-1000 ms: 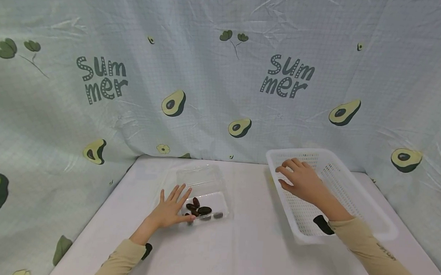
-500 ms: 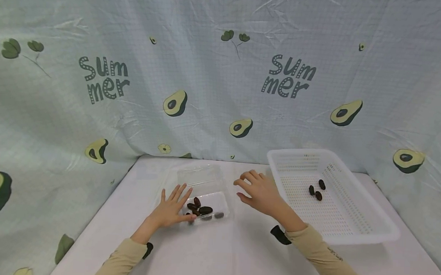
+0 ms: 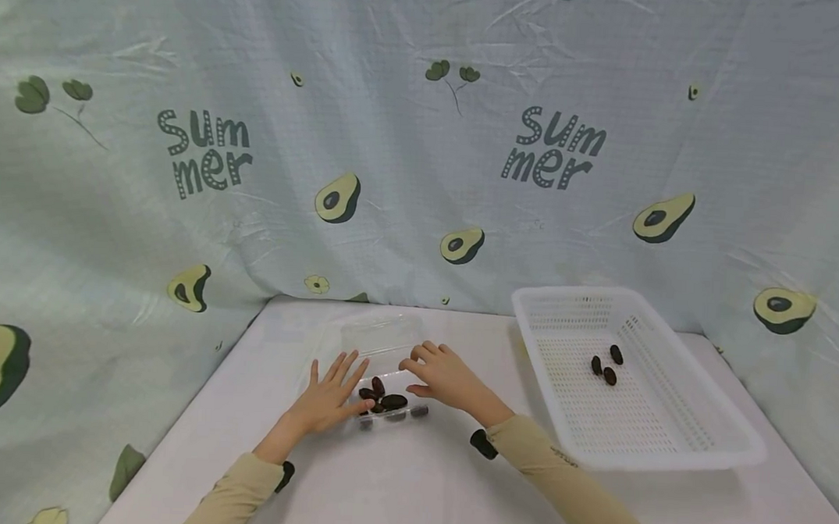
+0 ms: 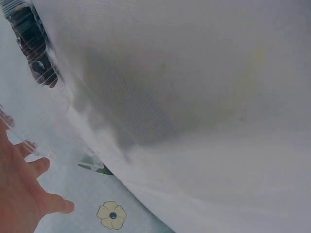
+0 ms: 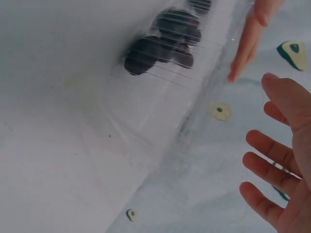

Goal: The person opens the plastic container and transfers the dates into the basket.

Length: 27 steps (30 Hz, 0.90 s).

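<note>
A clear plastic box [image 3: 403, 381] with its lid [image 3: 377, 334] folded back lies on the table, holding several dark brown dates [image 3: 394, 402]. My left hand [image 3: 323, 405] spreads its fingers at the box's left side, the thumb reaching over the front corner near the dates. Over the right side of the box hovers my right hand [image 3: 449, 379], fingers loosely bent and apart, nothing between them. In the right wrist view, dates [image 5: 141, 56] show through the box's ridged wall, away from the fingertips.
To the right stands a white perforated basket [image 3: 550, 408] with 3 dates [image 3: 610, 376] on its floor. A curtain [image 3: 397, 136] printed with avocados rises behind the white table [image 3: 381, 495].
My right hand has moved left from over the basket to the box, uncovering the dates in the basket. The left hand has stayed by the box.
</note>
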Motion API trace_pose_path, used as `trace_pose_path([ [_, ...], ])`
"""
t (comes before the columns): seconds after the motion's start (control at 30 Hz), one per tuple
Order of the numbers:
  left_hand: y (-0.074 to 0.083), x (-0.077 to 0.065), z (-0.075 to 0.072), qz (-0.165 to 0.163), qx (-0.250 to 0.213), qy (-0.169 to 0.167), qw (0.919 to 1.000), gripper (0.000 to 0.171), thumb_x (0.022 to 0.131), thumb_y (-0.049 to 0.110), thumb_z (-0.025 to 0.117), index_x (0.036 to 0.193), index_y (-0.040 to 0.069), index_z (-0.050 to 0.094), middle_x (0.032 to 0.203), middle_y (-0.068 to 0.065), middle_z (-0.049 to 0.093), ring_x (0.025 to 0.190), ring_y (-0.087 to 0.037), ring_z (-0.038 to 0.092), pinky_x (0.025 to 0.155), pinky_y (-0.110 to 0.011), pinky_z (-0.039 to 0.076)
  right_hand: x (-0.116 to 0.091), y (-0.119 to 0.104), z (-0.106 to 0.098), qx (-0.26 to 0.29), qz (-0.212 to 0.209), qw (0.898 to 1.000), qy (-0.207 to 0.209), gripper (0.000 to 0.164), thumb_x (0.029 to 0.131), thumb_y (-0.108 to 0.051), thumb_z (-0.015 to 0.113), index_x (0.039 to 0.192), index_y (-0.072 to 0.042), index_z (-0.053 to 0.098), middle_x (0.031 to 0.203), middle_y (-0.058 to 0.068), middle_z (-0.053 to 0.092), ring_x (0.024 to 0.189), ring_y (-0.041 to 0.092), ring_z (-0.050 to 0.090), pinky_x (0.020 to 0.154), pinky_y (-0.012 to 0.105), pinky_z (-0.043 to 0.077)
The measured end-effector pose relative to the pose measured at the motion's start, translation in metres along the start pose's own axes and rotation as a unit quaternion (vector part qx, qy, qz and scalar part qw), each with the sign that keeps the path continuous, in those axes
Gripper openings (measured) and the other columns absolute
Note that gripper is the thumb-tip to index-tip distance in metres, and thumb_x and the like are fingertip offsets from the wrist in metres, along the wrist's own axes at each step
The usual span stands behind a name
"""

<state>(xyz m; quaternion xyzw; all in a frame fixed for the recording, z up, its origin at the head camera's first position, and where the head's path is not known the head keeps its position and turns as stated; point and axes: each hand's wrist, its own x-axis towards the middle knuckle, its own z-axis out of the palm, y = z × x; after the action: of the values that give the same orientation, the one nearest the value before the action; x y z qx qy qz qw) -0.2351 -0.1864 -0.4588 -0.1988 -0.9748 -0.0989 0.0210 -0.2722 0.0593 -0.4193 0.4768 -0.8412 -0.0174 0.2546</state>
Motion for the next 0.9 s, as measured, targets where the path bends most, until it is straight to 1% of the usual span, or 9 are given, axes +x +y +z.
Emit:
trace_pose_path([
  [0.23, 0.0, 0.002, -0.001, 0.011, 0.015, -0.002, 0.9998, 0.081, 0.082, 0.059, 0.046, 0.143, 0.013, 0.02, 0.149, -0.017, 0.016, 0.136, -0.039, 0.012, 0.099, -0.069, 0.004, 0.009, 0.002, 0.02, -0.004, -0.004, 0.998, -0.061, 0.032, 0.079, -0.043, 0.063, 0.106, -0.026, 0.058, 0.096, -0.006, 0.057, 0.09, 0.011, 0.053, 0.074, 0.027, 0.047],
  [0.33, 0.0, 0.002, -0.002, 0.01, 0.022, -0.008, 0.9997, 0.083, 0.081, 0.06, 0.047, 0.143, 0.012, 0.019, 0.149, -0.017, 0.016, 0.136, -0.039, 0.011, 0.099, -0.068, 0.004, 0.012, 0.002, 0.027, -0.01, -0.01, 0.996, -0.092, 0.035, 0.078, -0.045, 0.062, 0.107, -0.028, 0.058, 0.096, -0.006, 0.057, 0.089, 0.011, 0.052, 0.073, 0.026, 0.046],
  [0.43, 0.0, 0.003, -0.004, 0.011, 0.029, -0.006, 0.9995, 0.086, 0.08, 0.061, 0.047, 0.143, 0.009, 0.02, 0.148, -0.018, 0.017, 0.136, -0.039, 0.011, 0.099, -0.068, 0.005, 0.015, 0.002, 0.032, -0.016, -0.016, 0.993, -0.117, 0.038, 0.076, -0.048, 0.062, 0.109, -0.029, 0.058, 0.095, -0.006, 0.057, 0.087, 0.01, 0.052, 0.071, 0.026, 0.045],
  [0.53, 0.001, 0.005, -0.005, 0.01, 0.037, -0.003, 0.9993, 0.089, 0.079, 0.062, 0.047, 0.142, 0.006, 0.02, 0.148, -0.018, 0.018, 0.137, -0.038, 0.011, 0.1, -0.067, 0.005, 0.016, 0.001, 0.035, -0.016, -0.026, 0.991, -0.132, 0.041, 0.072, -0.05, 0.064, 0.108, -0.03, 0.058, 0.092, -0.006, 0.057, 0.084, 0.009, 0.051, 0.068, 0.024, 0.044],
  [0.67, 0.005, 0.006, -0.006, 0.003, 0.031, -0.007, 0.9995, 0.092, 0.078, 0.063, 0.048, 0.142, 0.004, 0.02, 0.147, -0.02, 0.018, 0.137, -0.038, 0.01, 0.1, -0.067, 0.005, 0.016, 0.001, 0.039, -0.017, -0.03, 0.988, -0.149, 0.044, 0.069, -0.051, 0.066, 0.108, -0.031, 0.059, 0.09, -0.007, 0.056, 0.081, 0.009, 0.049, 0.067, 0.023, 0.042],
  [0.8, 0.009, 0.006, -0.005, -0.001, 0.018, -0.014, 0.9997, 0.096, 0.077, 0.065, 0.049, 0.142, 0.001, 0.019, 0.146, -0.024, 0.016, 0.136, -0.041, 0.007, 0.099, -0.068, 0.004, 0.017, -0.001, 0.042, -0.026, -0.027, 0.985, -0.167, 0.043, 0.069, -0.05, 0.068, 0.108, -0.034, 0.06, 0.091, -0.008, 0.056, 0.081, 0.008, 0.049, 0.069, 0.024, 0.043],
  [0.9, 0.011, 0.007, -0.003, -0.001, 0.018, -0.009, 0.9998, 0.099, 0.075, 0.066, 0.05, 0.142, 0.0, 0.018, 0.145, -0.026, 0.017, 0.136, -0.043, 0.007, 0.099, -0.069, 0.005, 0.019, -0.002, 0.044, -0.029, -0.027, 0.982, -0.182, 0.041, 0.069, -0.051, 0.067, 0.107, -0.035, 0.061, 0.092, -0.008, 0.057, 0.083, 0.009, 0.05, 0.073, 0.026, 0.045],
])
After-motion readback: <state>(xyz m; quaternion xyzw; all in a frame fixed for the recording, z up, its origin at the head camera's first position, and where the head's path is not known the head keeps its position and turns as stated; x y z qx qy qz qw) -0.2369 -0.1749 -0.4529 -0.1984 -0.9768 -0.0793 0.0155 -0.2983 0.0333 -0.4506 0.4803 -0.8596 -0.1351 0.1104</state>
